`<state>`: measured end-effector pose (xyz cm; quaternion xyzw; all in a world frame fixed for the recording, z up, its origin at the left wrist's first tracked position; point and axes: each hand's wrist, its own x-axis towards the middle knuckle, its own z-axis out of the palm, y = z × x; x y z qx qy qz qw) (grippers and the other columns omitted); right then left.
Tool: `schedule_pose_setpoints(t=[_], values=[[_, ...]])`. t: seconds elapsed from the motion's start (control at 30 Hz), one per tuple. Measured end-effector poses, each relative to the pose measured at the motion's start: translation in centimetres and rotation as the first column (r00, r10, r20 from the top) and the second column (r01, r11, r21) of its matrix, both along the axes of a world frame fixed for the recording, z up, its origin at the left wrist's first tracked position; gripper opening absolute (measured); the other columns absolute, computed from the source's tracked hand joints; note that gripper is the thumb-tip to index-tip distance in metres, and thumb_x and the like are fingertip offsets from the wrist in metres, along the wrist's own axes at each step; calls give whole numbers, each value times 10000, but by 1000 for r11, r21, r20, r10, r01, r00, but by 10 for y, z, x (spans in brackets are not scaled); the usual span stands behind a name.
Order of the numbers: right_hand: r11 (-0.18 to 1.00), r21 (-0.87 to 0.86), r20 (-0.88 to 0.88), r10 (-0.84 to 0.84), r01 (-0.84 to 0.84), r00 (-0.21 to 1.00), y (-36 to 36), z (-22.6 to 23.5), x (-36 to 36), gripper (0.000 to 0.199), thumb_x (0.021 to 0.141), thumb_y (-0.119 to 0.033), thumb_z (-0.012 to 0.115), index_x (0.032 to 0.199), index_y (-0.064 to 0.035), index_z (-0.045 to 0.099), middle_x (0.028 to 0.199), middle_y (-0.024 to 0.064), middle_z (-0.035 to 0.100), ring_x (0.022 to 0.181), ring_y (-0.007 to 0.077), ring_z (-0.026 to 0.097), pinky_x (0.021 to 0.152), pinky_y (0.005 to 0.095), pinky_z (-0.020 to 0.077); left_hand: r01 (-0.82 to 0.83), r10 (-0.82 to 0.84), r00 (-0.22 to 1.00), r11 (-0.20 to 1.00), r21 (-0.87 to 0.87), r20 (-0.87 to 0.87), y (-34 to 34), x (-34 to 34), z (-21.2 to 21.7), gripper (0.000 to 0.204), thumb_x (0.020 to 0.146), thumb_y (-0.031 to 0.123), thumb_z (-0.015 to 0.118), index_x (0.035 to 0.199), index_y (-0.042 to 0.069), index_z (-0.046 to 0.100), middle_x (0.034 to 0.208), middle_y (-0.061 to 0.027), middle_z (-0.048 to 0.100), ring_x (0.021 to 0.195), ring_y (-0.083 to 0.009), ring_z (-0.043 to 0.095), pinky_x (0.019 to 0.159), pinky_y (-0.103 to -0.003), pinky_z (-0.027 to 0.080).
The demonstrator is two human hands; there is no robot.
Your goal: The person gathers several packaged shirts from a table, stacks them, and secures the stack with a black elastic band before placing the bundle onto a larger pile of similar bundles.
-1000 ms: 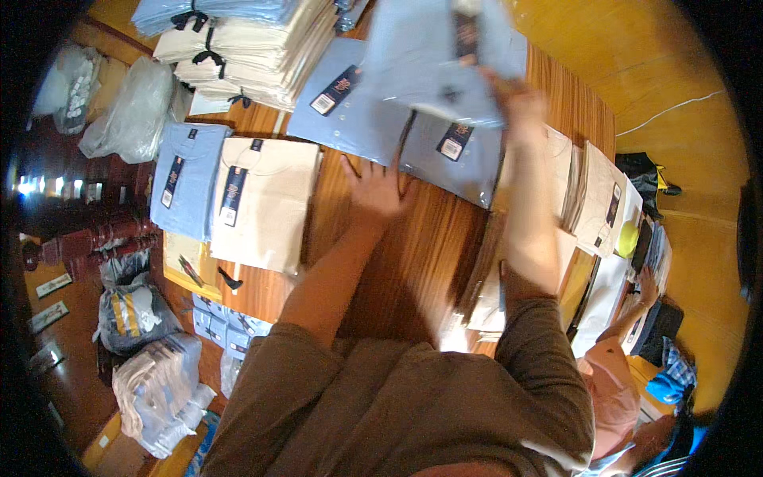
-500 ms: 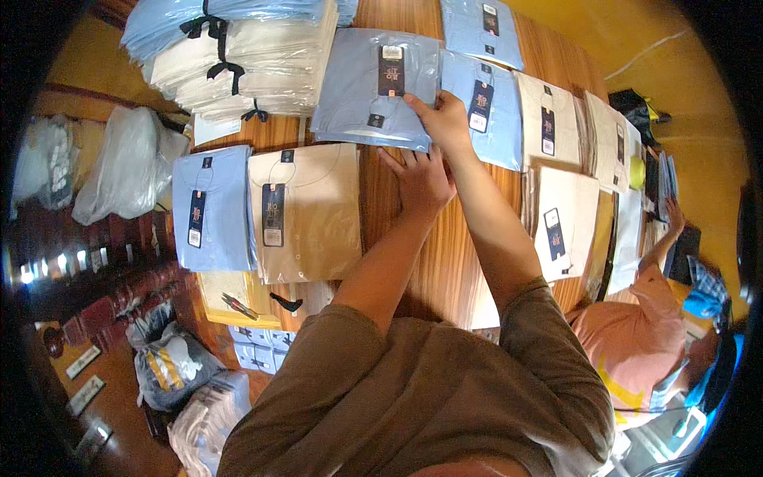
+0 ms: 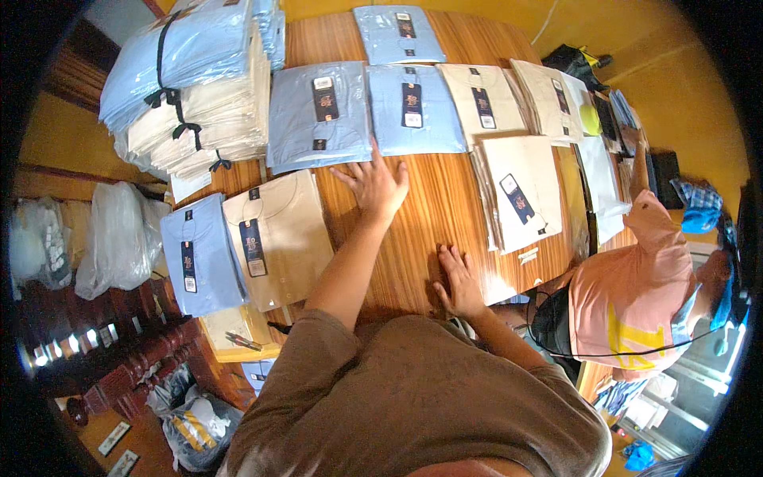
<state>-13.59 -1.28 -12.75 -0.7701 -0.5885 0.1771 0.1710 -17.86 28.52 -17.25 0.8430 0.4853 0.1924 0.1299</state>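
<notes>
My left hand (image 3: 372, 188) lies spread on the wooden table (image 3: 413, 230), its fingertips at the near edge of a stack of bagged blue-grey folded shirts (image 3: 294, 119). Holding nothing, my right hand (image 3: 458, 282) rests with fingers apart on the wood near the table's front edge. Beside the blue-grey stack are light blue bagged shirts (image 3: 437, 111), with cream shirts (image 3: 485, 79) further right. To the left of my left hand sit tan shirts (image 3: 294, 230) and another blue stack (image 3: 211, 270). A cream stack with a dark tag (image 3: 548, 171) lies right of my right hand.
A tall pile of blue and cream bagged shirts (image 3: 222, 95), tied with black strips, stands at the far left. Clear plastic bags (image 3: 119, 230) hang on the left. On the right another person in a pink shirt (image 3: 620, 286) reaches along the table. Pens (image 3: 242, 341) lie at lower left.
My right hand has left the blue-grey stack and come down to the table near me. My left hand stays by that stack, fingers now spread. The view has shifted.
</notes>
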Motion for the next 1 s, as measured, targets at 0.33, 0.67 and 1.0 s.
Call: schedule_pose_setpoints(t=[0.33, 0.67, 1.0], values=[[996, -54, 43, 75, -73, 996, -15, -7, 7, 662, 1016, -364, 603, 1570, -64, 401, 1693, 130, 288, 1585, 319, 210, 1261, 542, 203, -88, 89, 994, 996, 9, -69, -30, -5, 18, 859, 900, 492, 705, 1574, 65, 387, 1595, -315, 272, 1494, -547, 181, 1215, -707, 89], [922, 42, -33, 387, -386, 921, -25, -42, 43, 848, 949, -546, 634, 1577, -34, 383, 1700, 242, 199, 1570, 454, 178, 1246, 608, 196, -70, 75, 996, 993, 98, -45, -122, -28, 3, 761, 945, 467, 661, 1542, 50, 438, 1634, -311, 288, 1490, -527, 281, 1204, -679, 175], [823, 158, 9, 551, -545, 834, -28, -39, 52, 904, 915, -687, 551, 1552, -55, 446, 1663, 277, 275, 1535, 518, 229, 1192, 742, 142, -170, 159, 973, 984, -55, -166, -128, -19, 17, 745, 946, 434, 657, 1562, 85, 425, 1693, -222, 226, 1571, -398, 192, 1268, -582, 117]])
